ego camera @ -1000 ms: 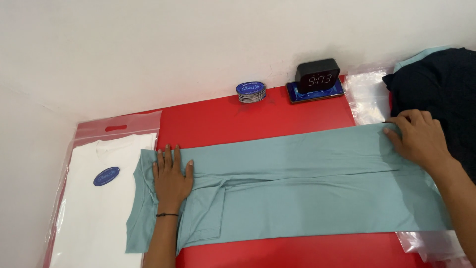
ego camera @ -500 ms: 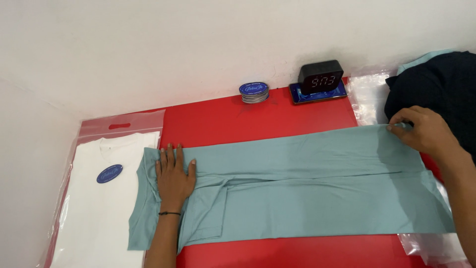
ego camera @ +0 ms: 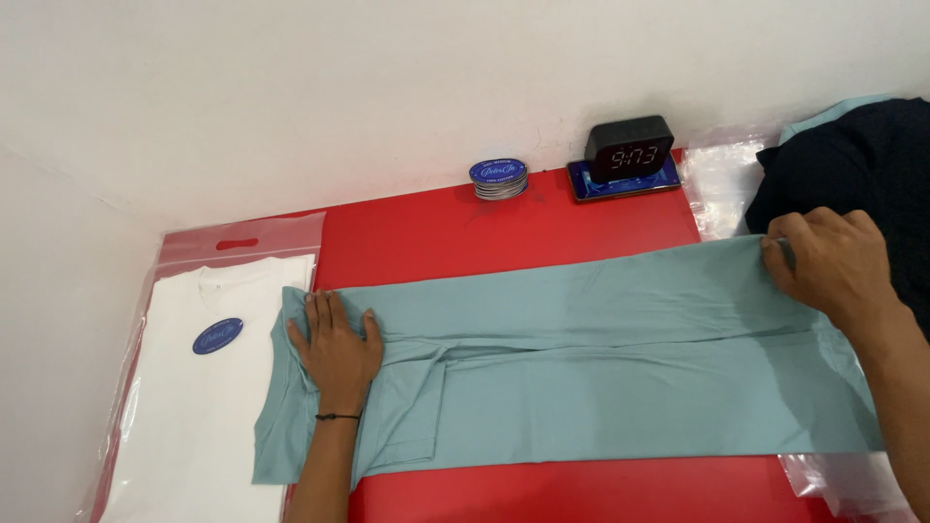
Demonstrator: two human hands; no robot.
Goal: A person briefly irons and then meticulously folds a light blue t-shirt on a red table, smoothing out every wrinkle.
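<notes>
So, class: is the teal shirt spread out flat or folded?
Folded. The teal shirt is a long narrow strip with its sides turned in, a sleeve lying on top, the left hand pressing one end.

Shirt (ego camera: 581,378) flat across desk (ego camera: 504,232); bagged shirt (ego camera: 194,407) at its left end, clock (ego camera: 630,148) behind, sticker stack (ego camera: 499,177) left of clock.

The right hand (ego camera: 835,263) has gone from lying flat on the teal shirt (ego camera: 581,368) near the worktop's right edge to curling up, its fingers (ego camera: 787,242) now pinching the shirt's far right corner. That corner bunches under the grip where it lay smooth a second ago. The left hand (ego camera: 336,351) has slid slightly further onto the cloth at the collar end.
</notes>
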